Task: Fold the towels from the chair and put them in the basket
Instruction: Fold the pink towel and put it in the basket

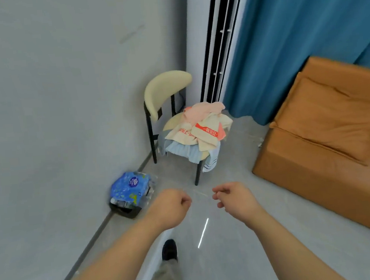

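Where the grey wall meets the pale floor, one chair stands: cream curved backrest, cream round seat, thin black legs.

Towels: a loose, unfolded heap on the chair seat. Pink piece on top at the rear, cream pieces with red printed bands in the middle, pale blue and blue-striped pieces beneath, hanging over the front edge of the seat.

Left hand: stretched forward over the floor, short of the chair, fingers curled into a fist, nothing in it.

Right hand: level with the left and apart from it, fingers loosely curled downward, nothing in it. Neither hand touches the towels.

Black container: low, on the floor against the wall, left of the chair. Whether it is the basket cannot be told. A blue printed plastic pack sits in its top.

Orange sofa: at the right, well apart from the chair.

Blue curtain: hangs behind the sofa, down to the floor.

White column unit: with black vertical slots, upright behind the chair, beside the curtain.

Dark shoe: on the floor between the forearms.
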